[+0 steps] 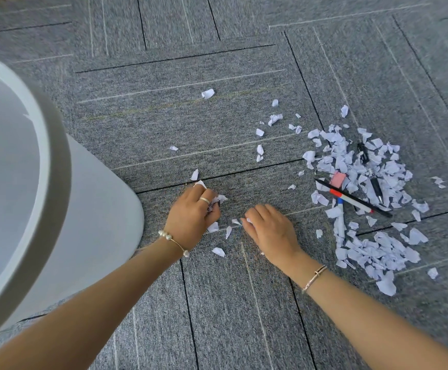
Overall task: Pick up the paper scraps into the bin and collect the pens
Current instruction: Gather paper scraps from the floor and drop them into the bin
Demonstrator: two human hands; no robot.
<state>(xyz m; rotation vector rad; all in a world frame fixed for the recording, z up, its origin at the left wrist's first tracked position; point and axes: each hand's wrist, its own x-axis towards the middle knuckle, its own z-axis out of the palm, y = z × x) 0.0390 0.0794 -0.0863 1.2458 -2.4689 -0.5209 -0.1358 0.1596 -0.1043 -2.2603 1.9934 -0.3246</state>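
Both forearms reach down over the carpet point(217, 303): left hand point(192, 214) bunched around paper scraps point(216, 200), right hand point(269, 227) pinching one, so best sweep strays together before tipping into bin point(57, 166) just left; big pile point(364, 166) and pens point(351, 200) sit well right.

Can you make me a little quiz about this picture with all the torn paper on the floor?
1. True or false: the left hand is already clutching paper scraps.
2. Where does the big pile of scraps lie? A) inside the bin B) on the carpet to the person's right C) on a table
3. Fill in: the red and white pen lies among the scraps beside a small pink ____.

Key: 1. True, scraps poke out of its curled fingers. 2. B; the white bin stands on the left. 3. Eraser, or so it looks. The right hand rests on the carpet by loose scraps.
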